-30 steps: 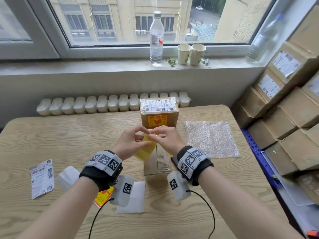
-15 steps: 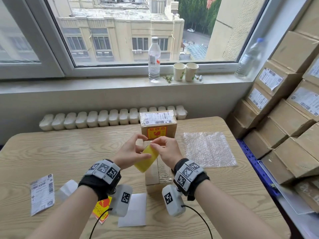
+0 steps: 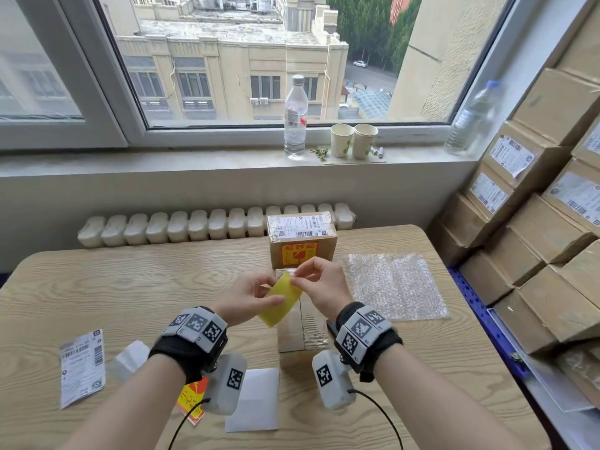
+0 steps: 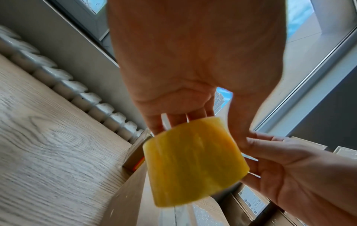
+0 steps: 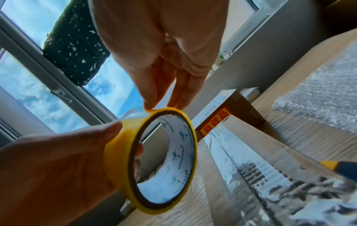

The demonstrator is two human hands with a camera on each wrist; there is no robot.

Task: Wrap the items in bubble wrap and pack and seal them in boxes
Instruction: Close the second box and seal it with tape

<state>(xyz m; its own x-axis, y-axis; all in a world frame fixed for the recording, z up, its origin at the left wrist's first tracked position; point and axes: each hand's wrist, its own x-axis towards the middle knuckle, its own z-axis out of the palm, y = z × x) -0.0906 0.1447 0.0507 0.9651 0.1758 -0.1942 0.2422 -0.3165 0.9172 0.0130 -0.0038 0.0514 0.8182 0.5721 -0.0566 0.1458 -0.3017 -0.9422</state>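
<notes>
A yellow tape roll (image 3: 281, 300) is held up in the air between both hands, above the near cardboard box (image 3: 297, 323) on the wooden table (image 3: 130, 287). The roll is grasped by the left hand (image 3: 245, 300): thumb on the outer face, fingers through the core, as seen from the right wrist view (image 5: 152, 159). The top rim of the roll is pinched by the right hand (image 3: 319, 289), fingertips (image 5: 150, 104) closed on what looks like the loose tape end; whether any tape is peeled off cannot be told. In the left wrist view the roll (image 4: 193, 160) is seen edge-on, blurred, with the right hand (image 4: 301, 172) just behind it.

The near box is closed, with shiny clear tape along its top seam (image 5: 241, 160). A second box (image 3: 302, 238), labelled and marked with an orange-red sticker, is set just behind it, touching or nearly so. A bubble wrap sheet (image 3: 394, 285) is laid flat on the table to the right of the boxes. A yellow-and-blue tool (image 5: 336, 165) is seen beside the near box on its right; type not clear.

On the table's left, a shipping label (image 3: 82, 367) and white backing papers (image 3: 256, 399) are lying, plus an orange sticker (image 3: 191, 397) partly hidden under the left wrist camera. Stacked labelled cartons (image 3: 548, 228) are at the right wall. A water bottle (image 3: 295, 116) and two paper cups (image 3: 354, 140) are on the windowsill.
</notes>
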